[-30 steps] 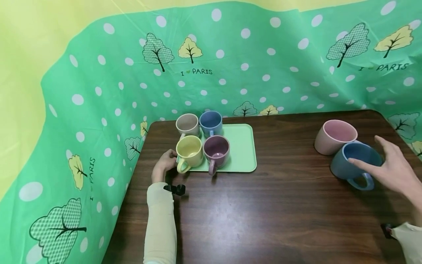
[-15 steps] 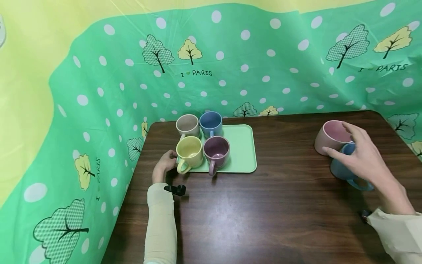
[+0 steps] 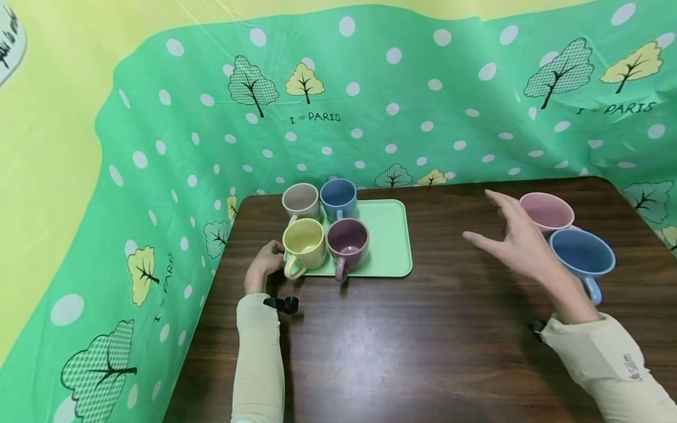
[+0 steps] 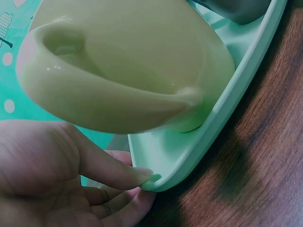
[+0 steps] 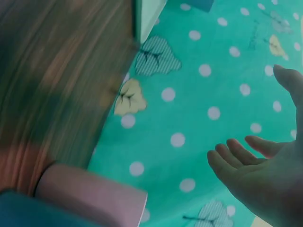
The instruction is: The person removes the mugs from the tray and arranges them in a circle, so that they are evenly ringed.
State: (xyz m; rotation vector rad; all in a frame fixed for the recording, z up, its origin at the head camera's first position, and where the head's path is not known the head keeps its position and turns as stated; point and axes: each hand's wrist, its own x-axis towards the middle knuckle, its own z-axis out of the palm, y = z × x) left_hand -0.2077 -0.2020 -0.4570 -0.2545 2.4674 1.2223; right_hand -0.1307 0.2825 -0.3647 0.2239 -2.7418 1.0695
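My left hand (image 3: 264,262) pinches the near left corner of a light green tray (image 3: 389,238); in the left wrist view, the thumb lies over the rim and fingers are beneath it. On the tray's left part stand a yellow mug (image 3: 307,247), a purple mug (image 3: 349,249), a beige-grey mug (image 3: 302,205) and a blue mug (image 3: 338,202). My right hand (image 3: 520,241) hovers with thumb and fingers spread, holding nothing. Just to its right, a pink mug (image 3: 547,214) and a larger-looking blue mug (image 3: 582,258) stand close together, the pink one partly hidden by the hand.
A dark wooden table (image 3: 381,341) carries everything. A green polka-dot cloth (image 3: 396,111) with printed trees hangs behind it and along its left side. In the right wrist view, the pink mug (image 5: 90,194) shows at the lower left.
My right hand has moved left, from beside the right-hand blue mug, over the mugs, to just left of them. Both right-hand mugs stay in place. The left hand and tray have not moved.
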